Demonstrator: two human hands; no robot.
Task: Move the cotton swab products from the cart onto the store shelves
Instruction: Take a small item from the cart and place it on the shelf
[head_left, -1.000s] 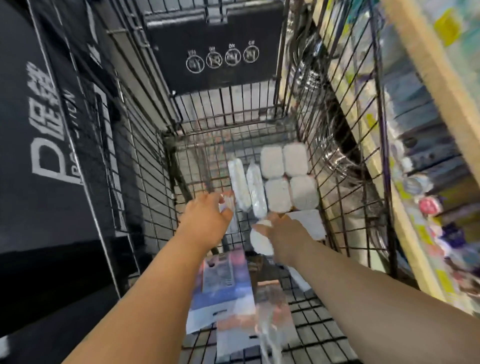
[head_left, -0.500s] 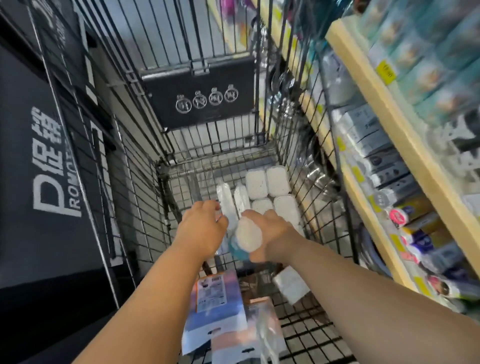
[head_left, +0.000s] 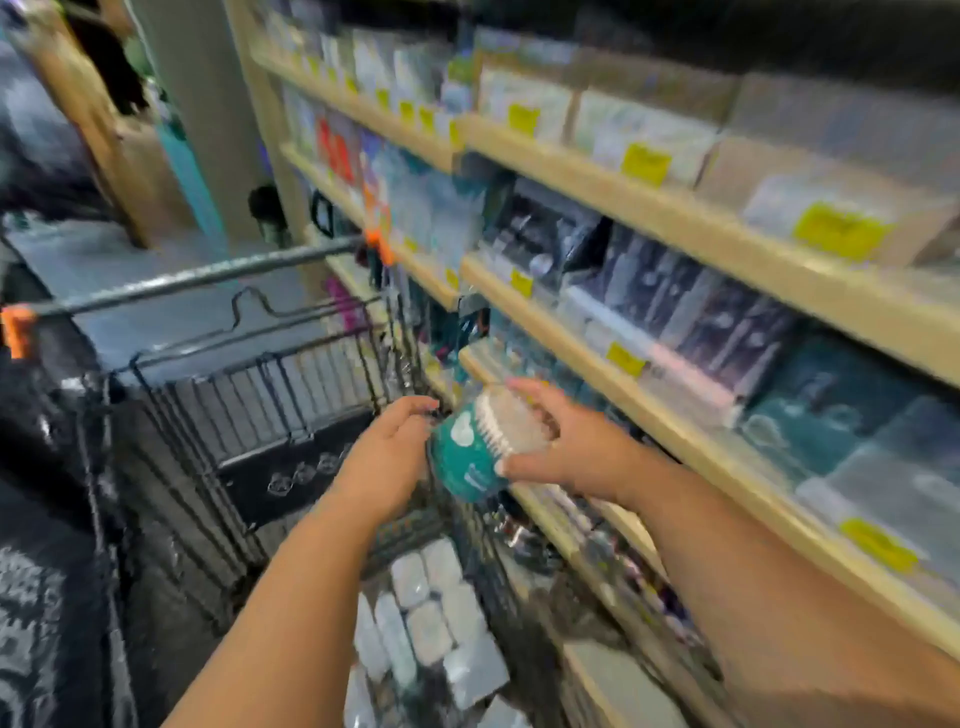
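The right hand grips a teal tub of cotton swabs from the shelf side, fingers curled over its clear end, thumb under it. The left hand cups the tub's opposite side with bent fingers, so the tub sits clamped between both hands, above the cart and just beside the store shelves. White packs lie in the cart below.

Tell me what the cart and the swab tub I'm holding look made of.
The cart: dark metal wire, by its thin grid bars. The swab tub: probably clear plastic with a teal label; white swab tips show through.
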